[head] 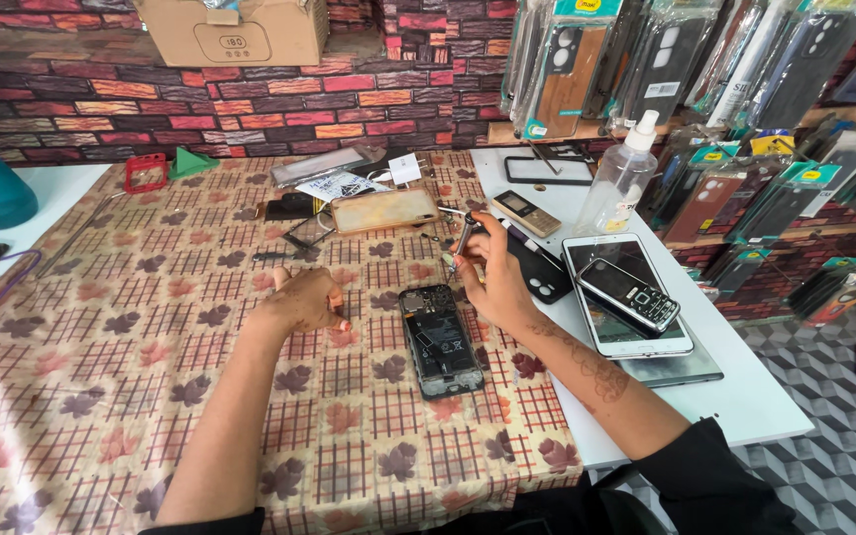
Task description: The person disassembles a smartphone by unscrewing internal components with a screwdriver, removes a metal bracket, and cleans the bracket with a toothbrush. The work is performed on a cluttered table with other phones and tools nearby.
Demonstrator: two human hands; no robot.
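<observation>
The opened smartphone (437, 339) lies back-up, cover removed, on the leaf-patterned table (101, 396); it serves as the landmark here. Just above its upper right corner, the right hand (492, 282) has its fingers closed around a small screwdriver (465, 236), tip pointing down. Left of the phone, the left hand (307, 300) rests on the table, fingers curled, holding nothing visible. For this step, a vertical driver and a steadied phone body would probably reduce slipping. Right of the phone lie a tablet (636, 332) carrying a keypad phone (629, 293), and beyond them a spray bottle (621, 178). The screwdriver tip and any screws are too small to resolve.
</observation>
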